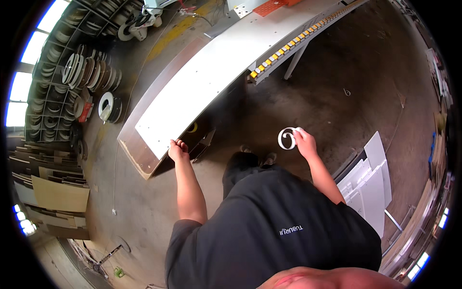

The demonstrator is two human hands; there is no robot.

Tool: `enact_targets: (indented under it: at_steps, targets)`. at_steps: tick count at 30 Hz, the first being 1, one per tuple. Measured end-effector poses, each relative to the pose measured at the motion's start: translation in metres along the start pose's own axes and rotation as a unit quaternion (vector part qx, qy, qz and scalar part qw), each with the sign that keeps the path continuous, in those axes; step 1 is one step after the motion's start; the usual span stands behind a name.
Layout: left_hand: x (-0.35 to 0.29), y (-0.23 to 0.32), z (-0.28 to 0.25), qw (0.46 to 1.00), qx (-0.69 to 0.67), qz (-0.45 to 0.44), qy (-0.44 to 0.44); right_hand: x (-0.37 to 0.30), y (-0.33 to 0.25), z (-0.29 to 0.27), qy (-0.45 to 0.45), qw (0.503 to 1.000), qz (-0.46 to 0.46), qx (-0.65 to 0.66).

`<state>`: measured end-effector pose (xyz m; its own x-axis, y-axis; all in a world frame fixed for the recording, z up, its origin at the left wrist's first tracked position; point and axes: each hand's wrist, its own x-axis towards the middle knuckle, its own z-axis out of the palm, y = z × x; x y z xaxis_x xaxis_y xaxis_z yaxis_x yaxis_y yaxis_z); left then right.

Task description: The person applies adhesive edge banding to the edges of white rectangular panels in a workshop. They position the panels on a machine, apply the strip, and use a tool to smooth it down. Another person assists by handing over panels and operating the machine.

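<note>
A long white panel [197, 91] lies on a brown-topped machine table that runs from the near left to the far right. My left hand [178, 150] is at the panel's near long edge, close to its near end, with fingers curled in and apparently pinching that edge. Out to the right, away from the table, my right hand [305, 142] is closed on one end of a curled white edge-banding strip [280, 139]. The strip's loop hangs to the left of my fingers. My fingertips hide its held end.
A roller track with yellow and white rollers [274, 57] flanks the table's far part. White panels [368, 188] lean at my right. Rolls of edge banding [77, 70] fill racks on the left, above stacked boards [60, 192]. A cable [114, 192] crosses the floor.
</note>
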<state>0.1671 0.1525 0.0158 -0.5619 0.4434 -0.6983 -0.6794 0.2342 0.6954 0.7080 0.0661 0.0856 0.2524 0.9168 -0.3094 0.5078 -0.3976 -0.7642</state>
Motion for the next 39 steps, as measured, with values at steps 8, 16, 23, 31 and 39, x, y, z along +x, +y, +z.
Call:
enact_targets:
  at_steps: [8,16,23,31,39]
  targets:
    - [0.015,-0.004,-0.001,0.995,-0.042,-0.074,-0.048,0.037,-0.104,0.131,-0.251,0.968,-0.016,0.021]
    - [-0.009,-0.015,0.036,0.976,0.012,-0.146,-0.158,0.081,-0.177,0.261,-0.311,0.948,-0.029,-0.06]
    - [-0.019,-0.021,0.083,0.966,-0.01,-0.194,-0.169,0.107,-0.215,0.305,-0.257,0.966,0.035,0.022]
    - [-0.036,-0.05,0.154,0.955,0.028,-0.212,-0.205,0.167,-0.212,0.279,-0.194,0.965,0.137,0.115]
    - [-0.052,-0.089,0.227,0.959,0.06,-0.208,-0.185,0.228,-0.196,0.219,-0.209,0.961,0.138,0.122]
